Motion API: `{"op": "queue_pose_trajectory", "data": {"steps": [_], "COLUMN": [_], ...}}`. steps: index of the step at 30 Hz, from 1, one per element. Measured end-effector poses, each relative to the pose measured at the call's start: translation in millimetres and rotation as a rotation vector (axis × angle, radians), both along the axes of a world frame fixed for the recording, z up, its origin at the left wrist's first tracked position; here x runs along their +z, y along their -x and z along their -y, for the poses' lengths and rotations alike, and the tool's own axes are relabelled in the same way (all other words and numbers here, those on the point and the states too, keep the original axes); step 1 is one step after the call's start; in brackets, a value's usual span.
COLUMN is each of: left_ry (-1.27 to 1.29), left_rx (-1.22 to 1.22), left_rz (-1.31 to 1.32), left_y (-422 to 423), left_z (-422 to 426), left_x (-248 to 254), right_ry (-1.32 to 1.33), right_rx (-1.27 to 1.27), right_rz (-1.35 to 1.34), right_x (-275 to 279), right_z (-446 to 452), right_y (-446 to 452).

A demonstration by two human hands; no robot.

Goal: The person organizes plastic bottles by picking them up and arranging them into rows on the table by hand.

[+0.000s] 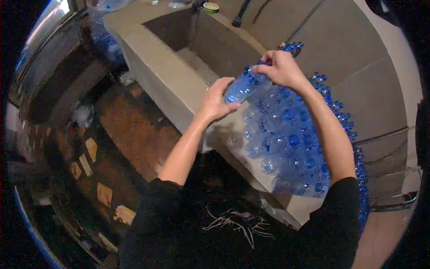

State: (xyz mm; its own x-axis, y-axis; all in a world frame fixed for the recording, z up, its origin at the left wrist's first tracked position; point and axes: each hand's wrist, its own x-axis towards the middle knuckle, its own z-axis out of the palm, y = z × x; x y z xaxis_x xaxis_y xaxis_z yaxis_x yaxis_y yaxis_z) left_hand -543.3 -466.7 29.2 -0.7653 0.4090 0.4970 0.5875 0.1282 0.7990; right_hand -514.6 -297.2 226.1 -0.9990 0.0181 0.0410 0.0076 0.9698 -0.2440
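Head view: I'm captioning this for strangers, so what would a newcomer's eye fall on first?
Probably the mass of blue-tinted bottles, packed on the ledge right of centre. Next, near the middle, the single tilted bottle held between the left hand and right hand. Behind it, the sink stretches toward the upper left.

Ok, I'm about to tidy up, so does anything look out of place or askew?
Yes: several pale flat pieces, perhaps scraps, lie scattered on the floor to the person's left, like litter. The bottles are closely grouped; nothing odd stands out there.
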Motion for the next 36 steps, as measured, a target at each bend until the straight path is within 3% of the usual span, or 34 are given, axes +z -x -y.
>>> {"op": "queue_pose_trajectory", "data": {"steps": [3,6,8,10,13,16,17,20,21,22,24,25,27,28,30,32,33,36], "left_ry": [-0.023,-0.049,-0.053,-0.048,-0.123,-0.194,-0.087,-0.153,-0.038,-0.11,-0.264,-0.236,-0.262,-0.315,-0.592,-0.794,-0.79,-0.298], "left_rx": [-0.062,-0.081,-0.065,-0.042,-0.097,-0.15,-0.145,-0.211,-0.2,-0.216,-0.246,-0.113,0.075,0.132,0.077,-0.005,-0.383,-1.102], "left_rz": [0.121,0.18,0.166,0.126,0.195,0.273,0.348,0.384,0.427,0.358,0.22,0.194,0.157,0.147,0.114,0.289,0.149,0.027], "left_y": [4,9,7,6,7,8,5,16,8,6,2,-4,-45,-73,-144,-243,-282,-380], "left_z": [-19,-29,-32,-35,-40,-46,-42,-52,-46,-47,-44,-34,-9,3,6,-6,-15,-66], "left_x": [-13,-21,-22,-23,-30,-41,-31,-55,-33,-35,-41,-34,-4,20,60,105,113,147], "right_ry": [-0.08,-0.002,-0.217,-0.334,-0.155,-0.161,-0.185,-0.183,-0.195,-0.208,-0.055,0.123,0.104,-0.096,-0.095,-0.17,-0.223,-0.047], "right_rx": [0.031,0.051,-0.047,-0.009,-0.066,-0.108,-0.129,-0.134,-0.195,-0.254,-0.351,-0.58,-0.581,-0.353,-0.644,-0.673,-0.689,-0.613], "right_rz": [-0.01,-0.052,-0.02,-0.069,-0.075,-0.03,-0.057,-0.292,-0.35,-0.407,-0.36,-0.54,-0.736,-0.741,-0.913,-1.031,-1.084,-1.191], "right_x": [-14,15,38,21,-5,-9,-3,36,58,85,134,164,182,182,184,170,167,111], "right_z": [-13,-38,-76,-120,-136,-140,-139,-155,-154,-151,-159,-113,-119,-170,-170,-154,-146,-140], "right_y": [6,-7,-17,-32,-39,-38,-43,-75,-97,-123,-187,-220,-297,-354,-435,-498,-525,-568]}}
